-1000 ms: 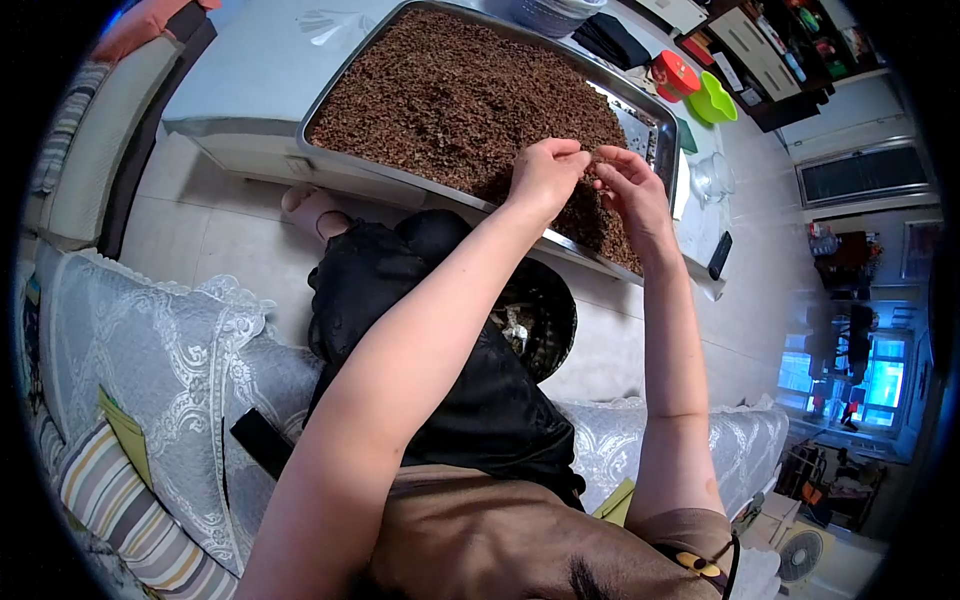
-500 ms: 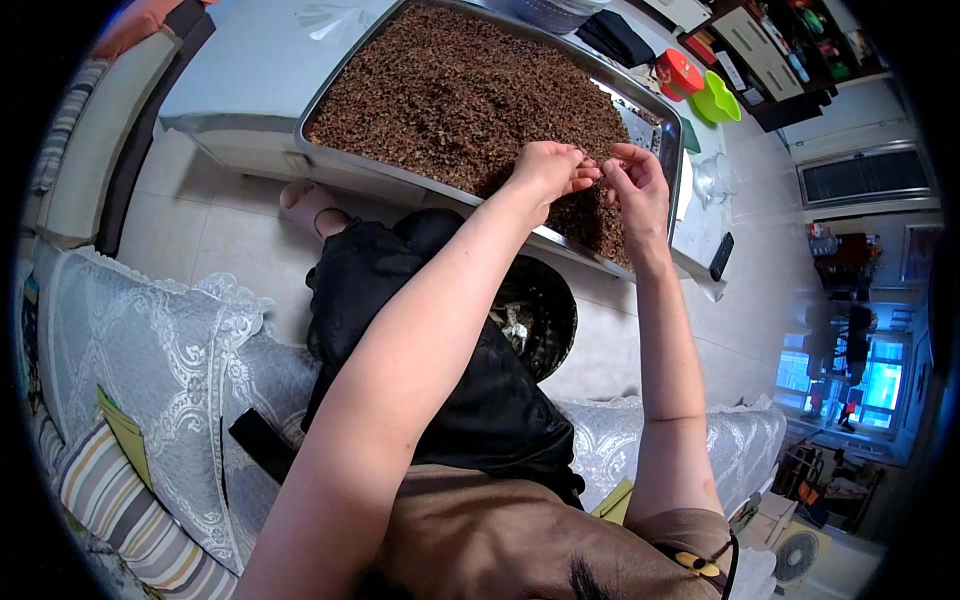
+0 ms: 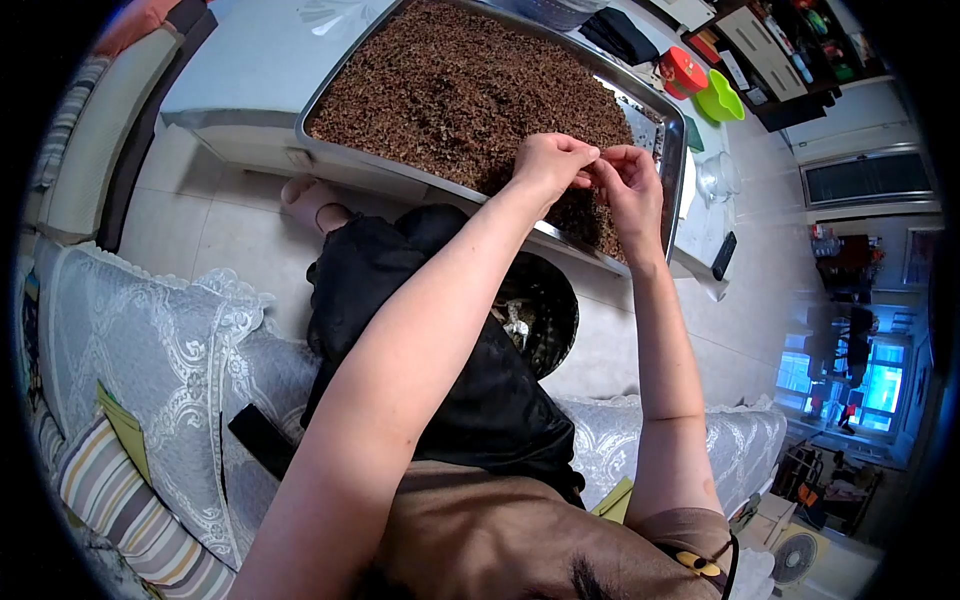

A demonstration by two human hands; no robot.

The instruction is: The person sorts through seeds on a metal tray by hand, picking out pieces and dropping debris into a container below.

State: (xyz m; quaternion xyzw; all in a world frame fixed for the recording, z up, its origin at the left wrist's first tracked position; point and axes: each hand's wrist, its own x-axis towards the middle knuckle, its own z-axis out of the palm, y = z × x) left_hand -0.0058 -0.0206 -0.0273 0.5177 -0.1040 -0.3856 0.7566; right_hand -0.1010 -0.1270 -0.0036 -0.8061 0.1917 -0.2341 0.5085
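Head view shows the left hand with thumb and fingers drawn together, where they were spread looser half a second ago. Its fingertips meet those of the right hand; whether either pinches anything, I cannot tell. Below, the brown crumbly pile lies in the metal tray, looking unchanged.

Beneath the left hand, the crumbly heap is speckled reddish brown, its tray silver-grey. Beyond the right hand are a bright red tub and a lime-green bowl. Nearer the body than both hands, the basket and trousers are black, the top brown. Well left of them, the cushion has grey, white and mustard stripes.
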